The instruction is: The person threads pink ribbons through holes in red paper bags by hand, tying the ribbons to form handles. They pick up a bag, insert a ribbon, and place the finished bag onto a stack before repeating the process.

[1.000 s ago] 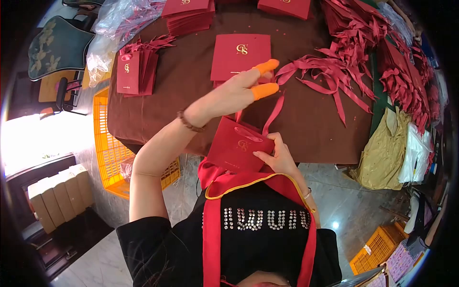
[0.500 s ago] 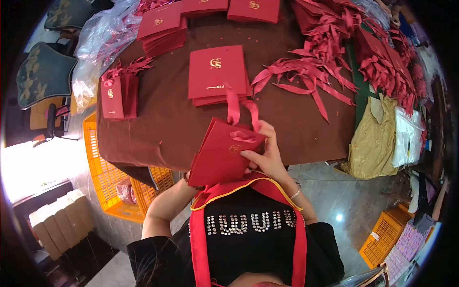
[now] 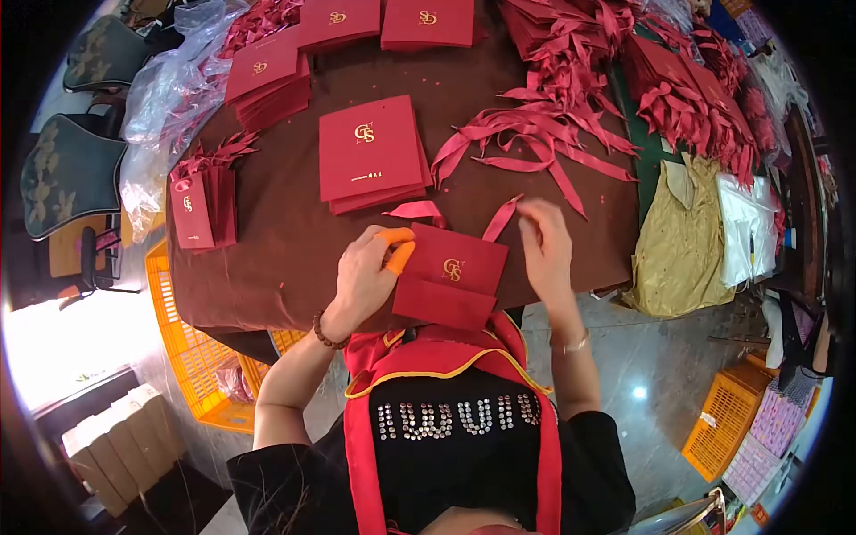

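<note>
A small red paper bag (image 3: 453, 269) with gold lettering is before my chest, its lower part folded over. My left hand (image 3: 367, 267), with orange covers on its fingertips, pinches the bag's upper left corner. Two ribbon ends stick out from the bag's top: one lies toward the left, the other ribbon (image 3: 502, 219) slants up to the right. My right hand (image 3: 546, 242) is just right of that ribbon's tip, fingers curved and thumb apart. A stack of larger-looking red bags (image 3: 370, 152) lies on the brown cloth (image 3: 294, 223) beyond.
Loose red ribbons (image 3: 535, 143) lie right of the stack. More bag stacks (image 3: 428, 22) line the far side. Upright bags (image 3: 201, 209) stand at left. An orange crate (image 3: 183, 339) is below the left edge, a gold plastic bag (image 3: 678, 241) at right.
The bag has turned flatter and moved right. My left hand has come out from behind it to its left corner. My right hand has moved off the bag, up and right. The ribbon loop is now spread apart.
</note>
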Motion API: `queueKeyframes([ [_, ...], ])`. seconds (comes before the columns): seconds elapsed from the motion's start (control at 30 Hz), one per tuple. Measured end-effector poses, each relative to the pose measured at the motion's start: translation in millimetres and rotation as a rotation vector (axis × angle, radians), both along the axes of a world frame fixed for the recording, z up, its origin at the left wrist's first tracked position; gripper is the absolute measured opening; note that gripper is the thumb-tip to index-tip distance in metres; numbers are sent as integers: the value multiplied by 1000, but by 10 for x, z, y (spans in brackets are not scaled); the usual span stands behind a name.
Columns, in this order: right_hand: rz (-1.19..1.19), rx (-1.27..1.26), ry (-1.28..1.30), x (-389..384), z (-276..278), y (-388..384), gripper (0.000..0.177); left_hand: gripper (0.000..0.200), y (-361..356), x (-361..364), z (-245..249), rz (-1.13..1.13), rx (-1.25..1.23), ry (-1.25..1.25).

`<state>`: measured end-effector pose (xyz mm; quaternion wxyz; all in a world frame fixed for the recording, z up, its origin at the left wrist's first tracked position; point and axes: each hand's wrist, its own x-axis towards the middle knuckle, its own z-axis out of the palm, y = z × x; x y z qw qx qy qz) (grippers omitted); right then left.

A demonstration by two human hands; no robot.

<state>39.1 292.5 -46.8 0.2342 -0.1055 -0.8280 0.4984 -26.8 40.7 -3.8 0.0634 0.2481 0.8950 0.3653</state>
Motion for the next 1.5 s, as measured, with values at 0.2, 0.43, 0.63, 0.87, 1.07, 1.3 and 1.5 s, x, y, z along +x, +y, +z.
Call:
queueKeyframes([
  [0.2, 28, 758, -39, -663, -221, 403, 14, 22, -76, 160, 43, -121, 75, -57],
  [0.43, 36, 272, -84, -548, 135, 249, 14, 20, -157, 138, 125, 105, 347, -390],
  [0.63, 346, -511, -338, 123, 485, -893, 14, 26, 103, 202, 100, 2, 432, -182],
  [0.87, 659, -611, -408, 215, 348, -1270, 18, 19, -137, 84, 171, 256, 992, -678],
  [1.07, 186, -162, -6, 46, 286, -827, 26, 36, -883, -169, 770, 215, 1118, -459],
  [1.3, 252, 437, -100, -119, -28, -682, 25, 32, -439, -113, 595, 120, 534, -722],
  [1.5, 322, 489, -250, -5, 79, -762, 24, 25, -194, 184, -103, -66, 87, -487],
])
